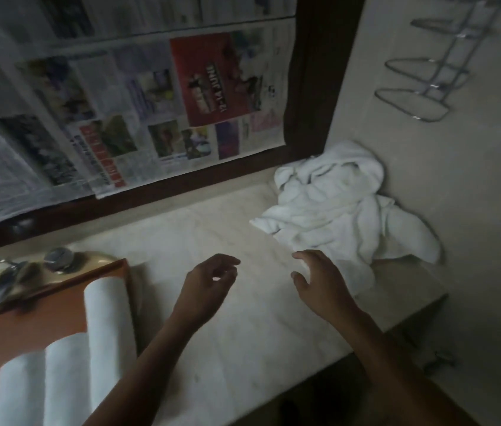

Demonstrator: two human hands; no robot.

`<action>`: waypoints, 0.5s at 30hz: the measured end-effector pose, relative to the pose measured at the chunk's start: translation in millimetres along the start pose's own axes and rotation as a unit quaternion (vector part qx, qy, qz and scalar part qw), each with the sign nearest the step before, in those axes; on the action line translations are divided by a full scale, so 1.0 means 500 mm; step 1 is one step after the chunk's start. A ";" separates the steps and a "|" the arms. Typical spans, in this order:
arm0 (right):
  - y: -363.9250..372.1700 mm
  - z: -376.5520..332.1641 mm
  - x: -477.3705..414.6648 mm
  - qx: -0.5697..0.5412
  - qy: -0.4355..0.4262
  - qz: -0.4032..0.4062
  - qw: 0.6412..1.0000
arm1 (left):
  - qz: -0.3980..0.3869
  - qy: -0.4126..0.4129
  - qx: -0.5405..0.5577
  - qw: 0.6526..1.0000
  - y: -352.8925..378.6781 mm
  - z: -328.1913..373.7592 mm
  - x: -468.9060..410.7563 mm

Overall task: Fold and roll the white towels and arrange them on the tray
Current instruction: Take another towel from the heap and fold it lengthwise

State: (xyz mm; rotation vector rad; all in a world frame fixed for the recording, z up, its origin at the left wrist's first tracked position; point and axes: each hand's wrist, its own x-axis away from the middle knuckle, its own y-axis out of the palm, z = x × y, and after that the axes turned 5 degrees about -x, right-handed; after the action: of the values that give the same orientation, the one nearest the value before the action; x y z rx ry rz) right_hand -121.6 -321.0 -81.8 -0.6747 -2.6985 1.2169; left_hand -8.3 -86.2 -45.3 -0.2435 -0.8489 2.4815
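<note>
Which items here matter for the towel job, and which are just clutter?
Job: rolled towels, tray, crumpled towel pile, left hand, right hand, both empty.
Lying about: newspaper sheets, wall rack, tap fittings.

Dim light is falling across the pale marble table (212,229) under the fingers (304,256). Beyond them, newspaper (150,96) is covering the pane inside a dark wooden frame (314,87). To their right, a chrome rack (427,84) is hanging on the beige wall (473,179).
</note>
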 end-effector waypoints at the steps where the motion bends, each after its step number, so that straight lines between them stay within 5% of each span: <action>1: -0.021 0.026 -0.026 0.005 0.003 0.012 1.000 | -0.003 0.004 0.003 1.000 0.025 0.018 -0.023; 11: -0.220 0.268 -0.350 0.169 0.078 0.130 0.974 | -0.017 -0.013 0.014 1.000 0.232 0.133 -0.213; 15: -0.277 0.313 -0.455 0.090 0.181 0.188 0.961 | -0.026 -0.012 0.008 1.000 0.271 0.144 -0.246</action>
State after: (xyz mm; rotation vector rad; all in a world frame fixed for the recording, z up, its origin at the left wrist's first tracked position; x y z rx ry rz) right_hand -8.8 -608.3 -66.9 -1.2829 -2.1910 1.2439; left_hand 19.9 -279.2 -71.0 -0.1854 -0.8339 2.4471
